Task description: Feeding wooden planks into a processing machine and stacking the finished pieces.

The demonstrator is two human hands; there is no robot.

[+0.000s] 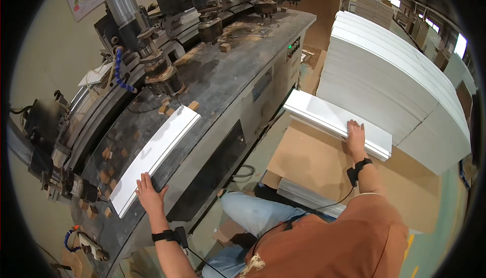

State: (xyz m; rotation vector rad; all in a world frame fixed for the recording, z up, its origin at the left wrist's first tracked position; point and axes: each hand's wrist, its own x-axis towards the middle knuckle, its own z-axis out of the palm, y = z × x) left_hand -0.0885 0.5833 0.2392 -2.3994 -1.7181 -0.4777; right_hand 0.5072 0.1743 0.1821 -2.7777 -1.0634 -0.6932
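Note:
A long white moulded panel (157, 154) lies flat on the dark machine bed (228, 70), running from near left to far right. My left hand (148, 193) rests on its near end, fingers spread over the edge. My right hand (355, 135) lies flat on a second white panel (329, 118) that sits on a short pile over a brown board (314, 164). Both wrists carry black bands with cables.
A tall stack of white panels (400, 80) stands at the right. Clamp heads and spindles (157, 70) line the back of the machine bed. Small wooden blocks (107, 174) and sawdust are scattered on it. A grey control cabinet (263, 85) faces my legs.

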